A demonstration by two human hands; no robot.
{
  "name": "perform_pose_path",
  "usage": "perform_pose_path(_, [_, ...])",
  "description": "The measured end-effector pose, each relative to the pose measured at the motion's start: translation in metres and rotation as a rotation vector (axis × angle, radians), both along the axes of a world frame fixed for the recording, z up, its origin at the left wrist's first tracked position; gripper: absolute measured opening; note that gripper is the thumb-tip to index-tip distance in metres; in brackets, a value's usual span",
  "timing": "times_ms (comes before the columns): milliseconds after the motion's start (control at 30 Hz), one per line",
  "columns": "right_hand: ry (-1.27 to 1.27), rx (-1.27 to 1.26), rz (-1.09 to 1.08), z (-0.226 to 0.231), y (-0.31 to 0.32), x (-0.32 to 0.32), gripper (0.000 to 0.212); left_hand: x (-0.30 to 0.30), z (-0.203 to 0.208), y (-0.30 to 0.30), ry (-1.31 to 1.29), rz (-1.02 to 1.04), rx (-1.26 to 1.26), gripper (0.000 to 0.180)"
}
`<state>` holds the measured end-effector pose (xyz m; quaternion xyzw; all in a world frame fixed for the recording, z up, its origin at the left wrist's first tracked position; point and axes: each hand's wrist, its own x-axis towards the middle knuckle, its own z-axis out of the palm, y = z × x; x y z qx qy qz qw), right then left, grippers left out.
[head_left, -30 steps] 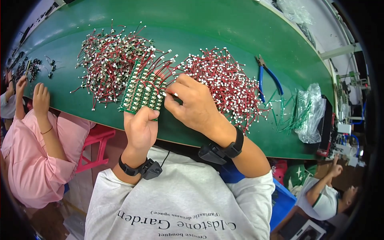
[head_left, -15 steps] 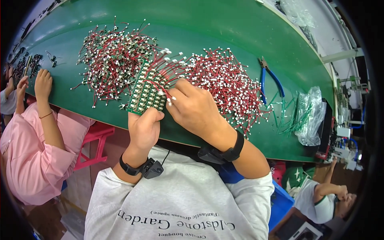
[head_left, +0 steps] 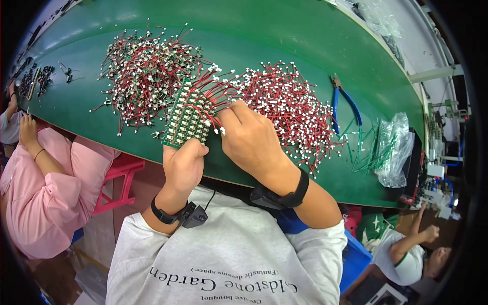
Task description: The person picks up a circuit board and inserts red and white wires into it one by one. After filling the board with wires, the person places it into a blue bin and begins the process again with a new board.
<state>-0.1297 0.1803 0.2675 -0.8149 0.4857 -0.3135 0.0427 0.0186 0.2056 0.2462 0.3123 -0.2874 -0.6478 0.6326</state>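
Note:
My left hand [head_left: 184, 165] grips the lower edge of a green circuit board panel [head_left: 179, 133], thumb on top. Rows of small white sockets cover the panel, and red wires [head_left: 206, 87] with white connectors rise from its upper right side. Just right of the panel, my right hand [head_left: 251, 136] is closed in a pinch on a red connector wire [head_left: 215, 122]. White connector ends show beside its fingertips, which are partly hidden. Black straps with small devices sit on both my wrists.
Behind the panel is a pile of small wired boards [head_left: 147, 71]. A heap of red connector wires [head_left: 290, 107] lies to the right. Farther right are blue-handled cutters [head_left: 346, 101], green strips [head_left: 362, 145] and a clear plastic bag [head_left: 394, 152]. A person in pink [head_left: 56, 198] sits at left.
My right hand has shifted slightly, staying beside the panel with its fingers pinched. My left hand keeps its hold. The person in pink has drawn a hand back toward the table edge.

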Motion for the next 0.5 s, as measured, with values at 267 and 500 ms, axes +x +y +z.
perform_pose_path(267, [-0.254, 0.124, 0.075, -0.006, -0.013, -0.006, 0.01, -0.003, 0.011, -0.017, 0.035, 0.071, -0.006, 0.068])
perform_pose_path(500, [-0.42, 0.185, 0.192, 0.023, -0.018, -0.024, 0.014, 0.01, 0.027, -0.026, -0.078, 0.111, 0.002, 0.071])
